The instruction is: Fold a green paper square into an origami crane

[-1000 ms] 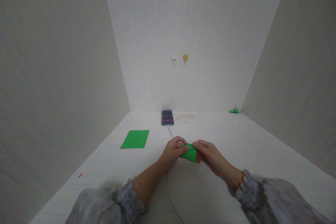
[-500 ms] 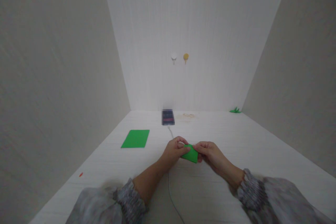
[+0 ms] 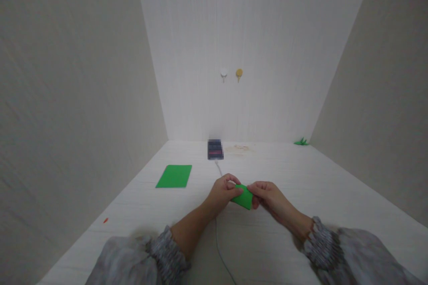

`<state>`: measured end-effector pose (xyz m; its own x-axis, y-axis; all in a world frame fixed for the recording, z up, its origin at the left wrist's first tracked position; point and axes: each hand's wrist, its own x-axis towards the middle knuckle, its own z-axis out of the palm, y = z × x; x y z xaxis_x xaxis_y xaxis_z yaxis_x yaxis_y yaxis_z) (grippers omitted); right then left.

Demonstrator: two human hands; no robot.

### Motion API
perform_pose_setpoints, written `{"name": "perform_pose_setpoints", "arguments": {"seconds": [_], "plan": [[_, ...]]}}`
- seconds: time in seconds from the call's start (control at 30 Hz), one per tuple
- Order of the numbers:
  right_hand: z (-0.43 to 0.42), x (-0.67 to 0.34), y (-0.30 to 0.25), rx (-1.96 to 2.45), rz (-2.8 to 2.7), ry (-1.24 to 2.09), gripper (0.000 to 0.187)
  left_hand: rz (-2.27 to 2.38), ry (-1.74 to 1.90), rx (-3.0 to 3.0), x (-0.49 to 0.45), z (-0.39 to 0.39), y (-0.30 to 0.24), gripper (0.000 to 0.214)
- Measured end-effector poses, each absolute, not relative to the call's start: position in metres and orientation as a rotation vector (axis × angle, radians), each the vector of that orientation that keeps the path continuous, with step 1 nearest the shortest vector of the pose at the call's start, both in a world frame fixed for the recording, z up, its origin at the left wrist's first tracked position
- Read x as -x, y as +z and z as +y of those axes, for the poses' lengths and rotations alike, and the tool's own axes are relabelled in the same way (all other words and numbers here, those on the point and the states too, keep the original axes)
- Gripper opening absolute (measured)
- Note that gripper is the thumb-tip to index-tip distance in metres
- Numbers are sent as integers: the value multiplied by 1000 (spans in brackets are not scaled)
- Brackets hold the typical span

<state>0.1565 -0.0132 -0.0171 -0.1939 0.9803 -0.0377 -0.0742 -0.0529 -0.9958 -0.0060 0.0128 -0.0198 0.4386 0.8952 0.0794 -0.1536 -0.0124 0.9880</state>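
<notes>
A small folded piece of green paper [image 3: 244, 199] is held between my two hands, over the white table. My left hand [image 3: 224, 190] pinches its left side, thumb on top. At its upper right edge, my right hand [image 3: 267, 193] grips the paper between thumb and fingers; some of those fingertips are hidden behind it. A flat green sheet stack or pad of paper [image 3: 174, 176] lies to the left, apart from both hands.
A dark device with a blurred screen [image 3: 215, 149] stands at the back wall, its white cable [image 3: 219, 245] running under my left arm. A green folded paper shape [image 3: 301, 141] sits in the far right corner. A small red scrap [image 3: 105, 220] lies at left. Two hooks [image 3: 239, 73] are on the wall.
The view has shifted very slightly. Both hands keep the same grip on the folded green paper, with hardly any movement.
</notes>
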Motion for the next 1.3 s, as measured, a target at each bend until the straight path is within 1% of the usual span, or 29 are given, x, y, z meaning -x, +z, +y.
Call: {"name": "perform_pose_setpoints", "arguments": {"seconds": [0.23,0.43,0.63,0.83,1.0,1.17,1.3], "plan": [[-13,-154,-13,1186,-1286,1403,25,765,918,-1359,5,13,-20,33],[-13,-156,-16,1156,-1286,1451,23,745,900,-1367,6,12,-19,32],[-14,-155,-14,1178,-1314,1408,20,753,870,-1335,6,11,-18,34],[-16,-151,-12,1160,-1331,1409,21,802,846,-1317,5,11,-16,33],[-13,-155,-15,1125,-1298,1408,20,768,845,-1187,7,9,-13,30],[-13,-155,-16,1130,-1274,1410,23,762,825,-1167,9,8,-12,36],[-14,-154,-14,1132,-1280,1413,23,748,832,-1178,10,10,-15,37]]}}
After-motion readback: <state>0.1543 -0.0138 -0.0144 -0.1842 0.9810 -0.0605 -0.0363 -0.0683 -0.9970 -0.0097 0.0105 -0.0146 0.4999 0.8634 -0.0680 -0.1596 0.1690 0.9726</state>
